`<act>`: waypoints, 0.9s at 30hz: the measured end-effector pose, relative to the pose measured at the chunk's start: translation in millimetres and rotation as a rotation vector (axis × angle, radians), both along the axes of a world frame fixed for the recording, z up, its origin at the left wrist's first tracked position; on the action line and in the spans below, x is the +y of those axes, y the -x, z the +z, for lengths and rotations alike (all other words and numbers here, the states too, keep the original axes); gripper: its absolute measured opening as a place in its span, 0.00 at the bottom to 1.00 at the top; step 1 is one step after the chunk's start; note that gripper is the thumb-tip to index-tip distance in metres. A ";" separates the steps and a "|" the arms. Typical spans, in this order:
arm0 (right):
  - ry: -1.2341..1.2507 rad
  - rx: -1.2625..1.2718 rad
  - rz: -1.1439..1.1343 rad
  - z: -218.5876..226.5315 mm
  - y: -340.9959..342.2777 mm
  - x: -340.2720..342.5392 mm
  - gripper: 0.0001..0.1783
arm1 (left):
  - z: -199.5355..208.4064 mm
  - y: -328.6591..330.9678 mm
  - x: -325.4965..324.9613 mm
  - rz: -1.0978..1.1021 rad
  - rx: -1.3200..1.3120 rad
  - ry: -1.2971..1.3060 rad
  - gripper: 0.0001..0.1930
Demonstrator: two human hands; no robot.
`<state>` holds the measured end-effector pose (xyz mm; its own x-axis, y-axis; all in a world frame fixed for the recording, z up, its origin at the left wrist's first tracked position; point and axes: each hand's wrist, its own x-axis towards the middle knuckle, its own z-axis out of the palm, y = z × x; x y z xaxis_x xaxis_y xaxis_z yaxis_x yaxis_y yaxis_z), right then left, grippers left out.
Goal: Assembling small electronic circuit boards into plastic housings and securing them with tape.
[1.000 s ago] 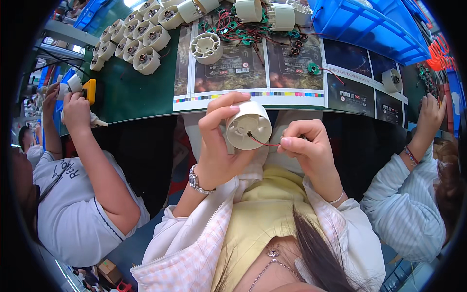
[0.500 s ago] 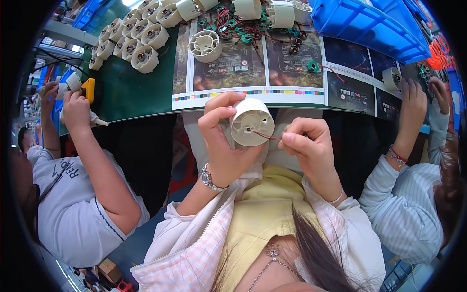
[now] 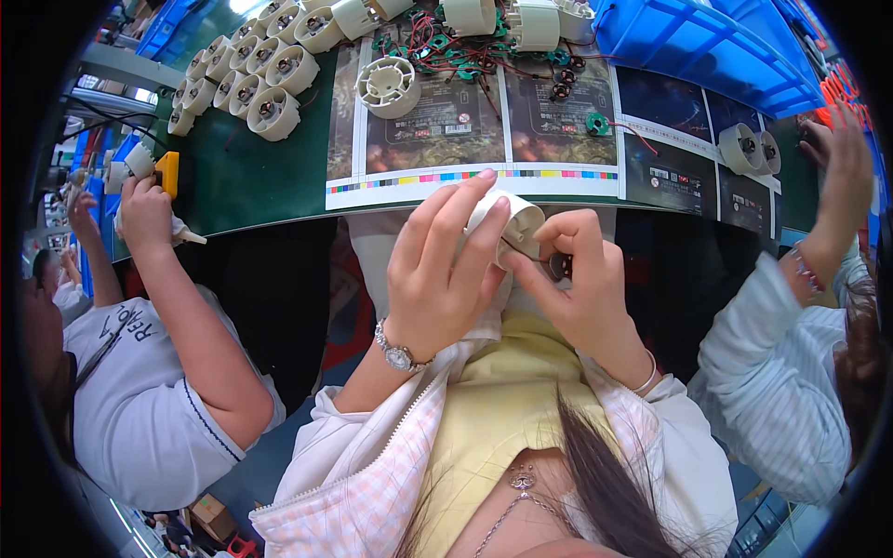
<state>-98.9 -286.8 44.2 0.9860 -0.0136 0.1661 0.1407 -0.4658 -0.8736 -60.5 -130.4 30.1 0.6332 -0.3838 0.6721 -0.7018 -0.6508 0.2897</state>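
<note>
Head view: left hand (image 3: 435, 274) clasps a white housing (image 3: 527, 221), likely steadying it. Right hand (image 3: 588, 284) holds a dark part (image 3: 560, 267) alongside.

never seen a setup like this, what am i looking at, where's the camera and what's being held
There is no machine, just a person working barehanded. The view comes from a wide fisheye camera on the head, looking down, so straight edges bend. The left hand holds a white round housing; the right hand, close against it, holds a small dark part. On the green table lie more white housings and printed sheets with small green boards on them. A blue bin is at upper right.
</note>
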 end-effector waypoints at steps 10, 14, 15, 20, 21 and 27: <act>0.188 -0.438 0.116 -11.1 -10.0 -10.8 0.16 | -4.3 6.3 14.7 -0.165 0.299 0.243 0.30; 0.276 -0.561 0.046 -11.3 -10.6 -10.1 0.16 | 1.9 6.5 20.6 -0.146 0.342 0.254 0.31; 0.255 -0.568 0.034 -14.0 -10.3 -8.6 0.16 | 3.1 6.6 21.2 -0.146 0.344 0.243 0.30; 0.113 -0.500 0.048 -18.1 -9.2 -9.0 0.17 | 6.2 5.4 25.0 -0.169 0.357 0.225 0.29; 0.038 -0.417 0.098 -15.5 -8.7 -12.6 0.17 | 6.3 4.2 26.4 -0.193 0.360 0.239 0.28; -0.559 -0.103 0.366 -32.0 -14.7 -29.5 0.16 | 13.7 -1.0 27.9 -0.384 0.407 0.308 0.30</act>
<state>-84.2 -316.4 12.3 0.9230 0.2071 0.3244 0.2988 0.1455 -0.9432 -59.5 -102.6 43.8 0.7165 -0.4619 0.5227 -0.6632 -0.2189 0.7157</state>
